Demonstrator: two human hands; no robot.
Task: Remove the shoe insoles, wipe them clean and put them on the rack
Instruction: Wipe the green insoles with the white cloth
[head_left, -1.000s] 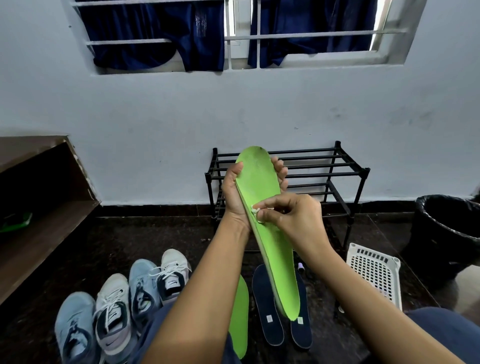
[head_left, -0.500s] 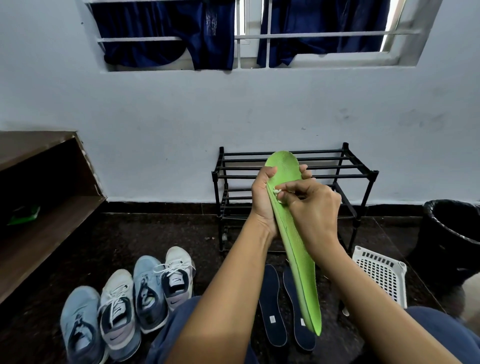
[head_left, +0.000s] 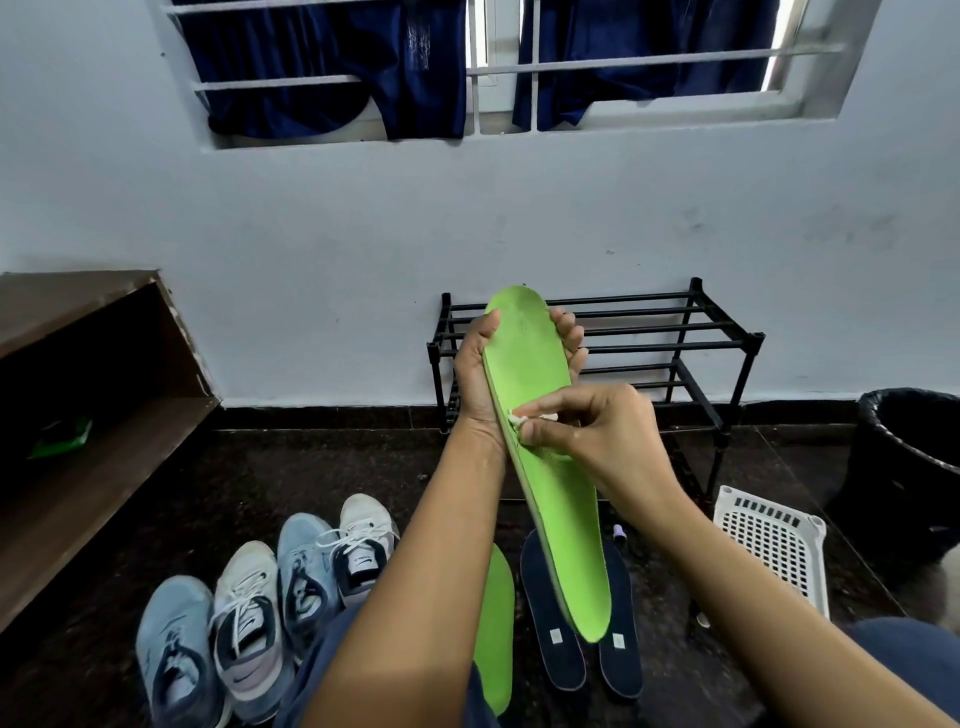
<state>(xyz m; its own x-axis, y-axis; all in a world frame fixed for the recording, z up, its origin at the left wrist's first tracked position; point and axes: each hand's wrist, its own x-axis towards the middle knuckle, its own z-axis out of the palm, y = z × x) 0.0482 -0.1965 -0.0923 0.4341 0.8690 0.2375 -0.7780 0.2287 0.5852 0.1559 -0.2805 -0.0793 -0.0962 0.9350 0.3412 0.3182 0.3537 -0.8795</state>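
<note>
Green insole (head_left: 558, 499) wanted firm backing behind the rubbed spot and long strokes of the small white wad (head_left: 517, 419) from toe to heel, or the soft foam would likely bend away. It was held aloft, toe up, before the rack (head_left: 675, 332); the left hand (head_left: 475, 374) gripped its toe end, thumb and fingers curled round both edges; the right hand (head_left: 597, 431) pinched the wad against its middle, near the left edge.

Both forearms (head_left: 426, 571) are bare; dark blue trousers (head_left: 914, 649) cover the knees.
</note>
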